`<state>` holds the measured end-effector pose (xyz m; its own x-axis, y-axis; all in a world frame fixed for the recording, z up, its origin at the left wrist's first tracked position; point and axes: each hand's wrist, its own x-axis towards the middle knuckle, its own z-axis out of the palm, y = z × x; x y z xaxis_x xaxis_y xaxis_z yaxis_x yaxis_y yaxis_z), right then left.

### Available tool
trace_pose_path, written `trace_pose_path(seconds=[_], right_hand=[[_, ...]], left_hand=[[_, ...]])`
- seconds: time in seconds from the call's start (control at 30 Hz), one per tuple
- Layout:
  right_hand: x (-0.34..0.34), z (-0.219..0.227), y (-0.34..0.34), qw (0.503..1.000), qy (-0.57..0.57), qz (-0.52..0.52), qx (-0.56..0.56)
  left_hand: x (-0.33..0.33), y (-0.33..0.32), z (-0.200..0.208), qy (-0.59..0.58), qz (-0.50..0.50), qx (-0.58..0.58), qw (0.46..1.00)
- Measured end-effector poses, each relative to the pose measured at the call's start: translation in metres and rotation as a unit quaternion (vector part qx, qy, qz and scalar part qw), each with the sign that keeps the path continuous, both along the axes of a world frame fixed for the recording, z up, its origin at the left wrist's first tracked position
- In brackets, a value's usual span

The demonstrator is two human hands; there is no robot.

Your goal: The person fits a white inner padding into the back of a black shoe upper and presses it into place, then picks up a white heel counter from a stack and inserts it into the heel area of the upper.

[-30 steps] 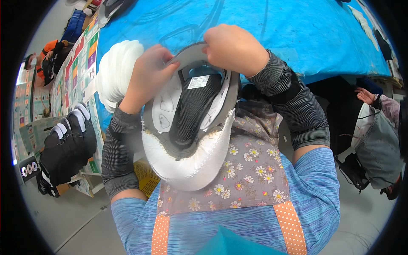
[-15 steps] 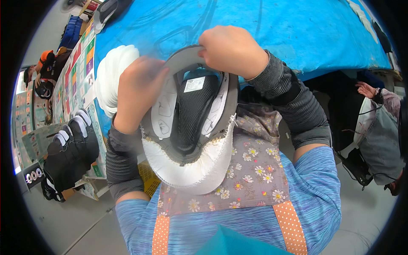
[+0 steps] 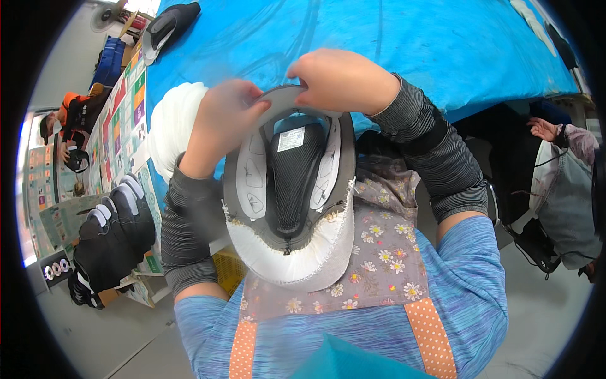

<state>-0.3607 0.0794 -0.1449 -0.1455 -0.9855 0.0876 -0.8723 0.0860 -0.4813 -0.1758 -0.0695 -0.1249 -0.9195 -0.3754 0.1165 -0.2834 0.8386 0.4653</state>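
A shoe upper, apparently turned inside out, is held up in front of my apron. Its rim is grey, black mesh with a white label fills its middle, and white reinforcement strips run down both sides. White padding with rough stitched edges wraps the end nearest me. My left hand, a little blurred, pinches the far rim on its left side. My right hand grips the same rim just to the right, thumb on the inner face. The fingers behind the rim are partly hidden.
A blue-covered table spreads ahead. White padded pieces are stacked beside my left hand; another black-and-grey upper lies at the far left. Several black uppers hang at left. Other people are at left and right.
The shoe upper has shifted slightly right and turned a little more upright. Both hands have moved along the far rim, the left one rightward, and they are now closer together.
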Motion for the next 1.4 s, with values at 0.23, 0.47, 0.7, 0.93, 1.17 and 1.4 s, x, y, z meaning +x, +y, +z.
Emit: trace_pose_path(seconds=[0.23, 0.47, 0.7, 0.93, 1.17, 1.4], right_hand=[[0.011, -0.008, -0.012, 0.989, 0.008, 0.037, -0.14], [0.015, -0.01, -0.001, 0.967, -0.026, 0.032, -0.251], [0.021, -0.001, 0.014, 0.988, -0.067, -0.069, -0.119], [0.024, 0.003, 0.034, 0.984, -0.058, -0.093, -0.141], [0.027, -0.001, 0.032, 0.985, -0.036, -0.104, -0.131], [0.023, 0.012, 0.049, 0.988, -0.053, -0.129, -0.072]], left_hand=[[-0.01, 0.014, 0.008, 0.043, -0.019, 0.0, 0.999], [-0.005, 0.014, 0.007, 0.023, -0.01, 0.032, 0.999], [-0.006, 0.018, 0.008, 0.033, -0.005, 0.008, 0.999], [-0.001, 0.023, 0.009, 0.029, 0.031, 0.037, 0.998], [-0.002, 0.028, 0.008, 0.024, 0.058, 0.021, 0.998], [-0.001, 0.028, 0.009, 0.001, 0.073, 0.027, 0.997]])
